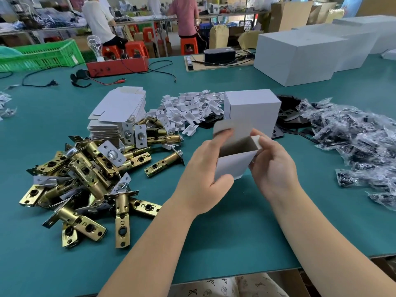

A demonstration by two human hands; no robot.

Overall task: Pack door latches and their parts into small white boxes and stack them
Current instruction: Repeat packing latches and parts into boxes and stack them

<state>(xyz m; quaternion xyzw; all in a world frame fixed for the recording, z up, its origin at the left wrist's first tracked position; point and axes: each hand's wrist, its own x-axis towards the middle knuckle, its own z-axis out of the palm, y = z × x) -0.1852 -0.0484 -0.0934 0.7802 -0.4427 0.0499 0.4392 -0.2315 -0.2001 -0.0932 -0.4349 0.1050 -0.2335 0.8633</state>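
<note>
Two hands are raised above the green counter (pixel 214 243), and one small white box (pixel 234 161) is held between them, clear of the surface. The box is gripped by the left hand (pixel 200 179), with the thumb curled under its lower near corner and the fingers wrapped behind its left side, where the blurred top flap is touched. Its right edge is pinched by the right hand (pixel 273 166), thumb on the side flap. The box mouth is open and tilted toward the camera; nothing can be seen inside it.

One closed white box (pixel 252 110) is stood upright on the counter just behind the held one. To the left, a heap of brass door latches (pixel 85 181) is spread out, too tangled for an exact count, though well over a dozen are visible. Behind them, one stack of flat box blanks (pixel 120 112) is piled, and beside it a loose pile of white card inserts (pixel 188 110). At the right, many clear bags of black parts (pixel 353 142) are scattered, with black plates (pixel 289 112) lying behind the upright box.
</note>
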